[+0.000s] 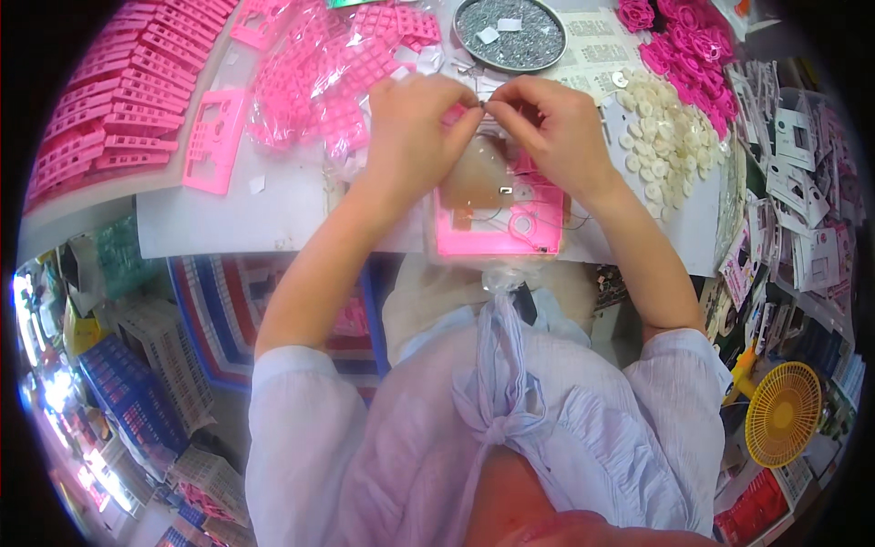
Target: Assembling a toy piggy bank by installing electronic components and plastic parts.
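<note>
My left hand (412,126) and my right hand (558,129) meet above the middle of the table, thumb and fingers of each pinched together. Between their fingertips is a tiny dark piece, too small to name. Directly below and nearer to me lies a pink plastic casing (497,242), with thin wires (547,219) across it and a brown, partly see-through area in its upper part. The hands hide the casing's far end.
Beyond the hands stands a round metal tray (463,44) of small metal parts. Cream-coloured round pieces (658,150) and magenta parts (685,55) are heaped at right. Bagged pink grids (314,91), a flat pink panel (211,141) and stacked pink frames (128,100) lie left.
</note>
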Motion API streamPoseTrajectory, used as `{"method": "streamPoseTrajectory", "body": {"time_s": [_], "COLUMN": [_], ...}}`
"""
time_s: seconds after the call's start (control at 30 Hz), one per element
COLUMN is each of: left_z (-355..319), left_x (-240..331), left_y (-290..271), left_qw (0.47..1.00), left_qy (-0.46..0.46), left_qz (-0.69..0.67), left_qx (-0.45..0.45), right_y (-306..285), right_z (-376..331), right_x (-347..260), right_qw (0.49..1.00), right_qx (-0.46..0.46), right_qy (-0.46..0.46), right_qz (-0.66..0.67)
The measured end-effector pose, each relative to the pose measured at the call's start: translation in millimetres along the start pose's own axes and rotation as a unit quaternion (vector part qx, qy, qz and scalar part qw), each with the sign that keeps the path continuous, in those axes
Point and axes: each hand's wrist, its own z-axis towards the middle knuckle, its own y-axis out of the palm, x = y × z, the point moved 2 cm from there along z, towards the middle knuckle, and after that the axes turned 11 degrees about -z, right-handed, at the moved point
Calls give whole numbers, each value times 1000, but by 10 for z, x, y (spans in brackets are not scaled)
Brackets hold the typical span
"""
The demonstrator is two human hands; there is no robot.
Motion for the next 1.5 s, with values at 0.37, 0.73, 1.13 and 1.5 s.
{"method": "streamPoseTrajectory", "body": {"time_s": [0.37, 0.73, 1.13, 1.5], "left_z": [-59, -236, -378, -387], "left_x": [40, 85, 72, 11], "left_y": [-24, -35, -76, -95], "left_qw": [996, 995, 992, 973], "left_qy": [68, -28, -56, -85], "left_qz": [-56, -87, -110, -214], "left_qx": [-26, -49, 20, 10], "right_y": [-130, -816, -1157, -310], "right_z": [-78, 1471, 1081, -461], "right_x": [67, 2343, 1330, 50], "right_qw": [896, 853, 950, 950], "right_qx": [-204, 191, 192, -199], "right_qy": [125, -15, -56, 139], "right_qz": [374, -485, -240, 196]}}
